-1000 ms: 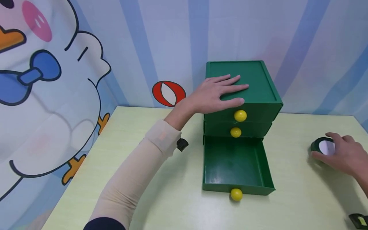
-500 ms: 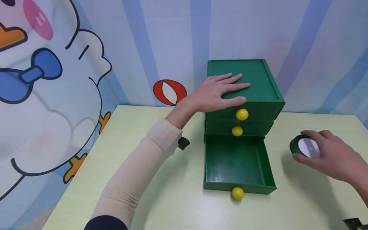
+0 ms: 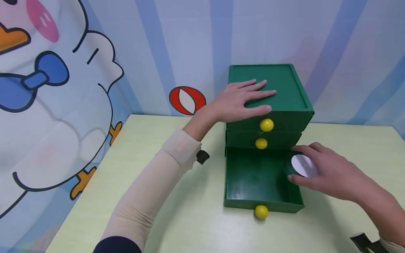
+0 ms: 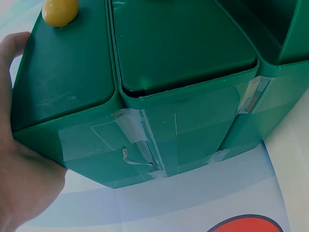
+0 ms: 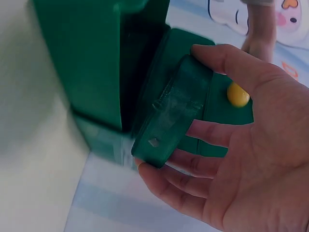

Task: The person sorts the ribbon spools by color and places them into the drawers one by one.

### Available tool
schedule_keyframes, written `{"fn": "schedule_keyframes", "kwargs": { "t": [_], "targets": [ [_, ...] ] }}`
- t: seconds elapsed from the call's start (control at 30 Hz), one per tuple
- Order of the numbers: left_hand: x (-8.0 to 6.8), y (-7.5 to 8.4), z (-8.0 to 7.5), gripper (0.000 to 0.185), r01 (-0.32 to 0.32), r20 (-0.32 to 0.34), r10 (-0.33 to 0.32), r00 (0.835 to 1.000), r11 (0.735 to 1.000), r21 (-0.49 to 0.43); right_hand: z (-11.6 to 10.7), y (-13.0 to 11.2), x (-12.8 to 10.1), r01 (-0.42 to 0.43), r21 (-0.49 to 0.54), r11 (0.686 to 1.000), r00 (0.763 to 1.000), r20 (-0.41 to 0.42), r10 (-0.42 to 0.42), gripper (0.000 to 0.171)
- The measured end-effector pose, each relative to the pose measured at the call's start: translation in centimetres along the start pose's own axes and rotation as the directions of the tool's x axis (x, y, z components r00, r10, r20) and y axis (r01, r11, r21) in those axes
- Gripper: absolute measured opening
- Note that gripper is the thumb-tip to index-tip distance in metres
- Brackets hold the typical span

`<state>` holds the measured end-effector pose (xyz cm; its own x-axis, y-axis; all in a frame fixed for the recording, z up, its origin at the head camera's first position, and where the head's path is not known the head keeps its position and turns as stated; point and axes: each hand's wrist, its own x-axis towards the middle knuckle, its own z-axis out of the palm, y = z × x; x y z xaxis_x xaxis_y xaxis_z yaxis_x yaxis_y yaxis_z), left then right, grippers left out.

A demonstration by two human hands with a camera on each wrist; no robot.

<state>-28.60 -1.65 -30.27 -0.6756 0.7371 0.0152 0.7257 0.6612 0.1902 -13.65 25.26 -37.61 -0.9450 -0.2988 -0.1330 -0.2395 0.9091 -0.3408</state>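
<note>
My left hand (image 3: pixel 242 102) rests with spread, straight fingers on top of a green plastic three-drawer cabinet (image 3: pixel 281 88). In the left wrist view, part of that hand lies along the cabinet's edge. Between thumb and fingers, my right hand (image 3: pixel 335 174) grips a roll of dark green tape (image 5: pixel 176 108) with a whitish centre. The roll is held above the right wall of the pulled-out bottom drawer (image 3: pixel 250 179); nothing shows inside the drawer. In the right wrist view, the thumb is on one edge and fingertips on the other.
Yellow ball knobs (image 3: pixel 261 212) sit on the drawer fronts. The upper two drawers are closed. Clear tape strips (image 4: pixel 135 130) join the cabinet's side. A pale table (image 3: pixel 183 218) is below, and a cartoon-printed backdrop (image 3: pixel 190 42) stands behind.
My right hand has lifted the tape roll off the table at the right and carried it left to the drawer's right side. The left hand stays on the cabinet top.
</note>
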Motion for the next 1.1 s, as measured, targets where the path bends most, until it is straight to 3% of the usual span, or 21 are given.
{"fn": "schedule_keyframes", "kwargs": {
  "t": [0.37, 0.6, 0.87, 1.1],
  "targets": [
    [0.4, 0.5, 0.7, 0.064, 0.000, 0.036, -0.001, 0.999, 1.000, 0.006, 3.9, -3.7, 1.6, 0.102, 0.032, 0.994, 0.991, 0.087, -0.105, 0.082],
    [0.3, 0.3, 0.5, 0.063, -0.004, 0.020, 0.004, 1.000, 1.000, -0.015, 6.0, -5.1, 2.9, 0.136, 0.051, 0.989, 0.983, 0.121, -0.141, 0.078],
    [-0.2, 0.0, 0.1, 0.063, 0.001, 0.006, -0.001, 1.000, 1.000, -0.006, 6.7, -6.0, 3.6, 0.119, 0.064, 0.991, 0.978, 0.165, -0.128, 0.075],
    [-0.3, 0.0, -0.1, 0.063, 0.003, 0.002, -0.003, 1.000, 1.000, 0.001, 6.4, -6.1, 3.8, 0.146, 0.056, 0.988, 0.972, 0.177, -0.154, 0.056]
  ]
}}
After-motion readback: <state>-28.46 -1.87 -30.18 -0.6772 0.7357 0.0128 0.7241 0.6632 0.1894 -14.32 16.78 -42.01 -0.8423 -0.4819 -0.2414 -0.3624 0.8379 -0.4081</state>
